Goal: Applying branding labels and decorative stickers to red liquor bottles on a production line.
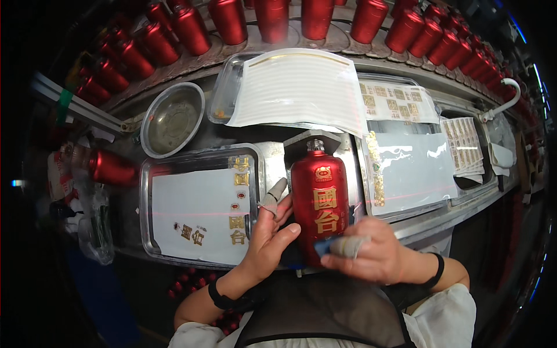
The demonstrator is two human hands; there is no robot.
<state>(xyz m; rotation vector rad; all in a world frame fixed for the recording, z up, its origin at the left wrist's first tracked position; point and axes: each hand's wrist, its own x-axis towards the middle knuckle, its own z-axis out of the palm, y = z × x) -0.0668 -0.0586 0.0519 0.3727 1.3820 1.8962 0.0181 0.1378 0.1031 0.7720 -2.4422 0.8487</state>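
A red bottle (300,191) with raised gold characters and a gold emblem lies in front of me, its silver-threaded neck pointing away. Along its left side rests my left hand (268,235), fingers stretched out and thumb against the bottle's edge; a pale cot covers one fingertip. My right hand (371,252), slightly blurred and also wearing a finger cot, is closed on a small flat blue piece (325,246), held at the bottle's lower front. Left of the bottle, a metal tray (145,214) carries a white sheet (197,203) with gold character stickers and small emblems.
A metal bowl (172,119) stands behind the tray. White striped sheets (301,87) lie beyond the bottle. Sticker sheets and another tray (406,174) are at right. Red bottles (316,20) line the far conveyor; one red bottle (113,166) lies at left.
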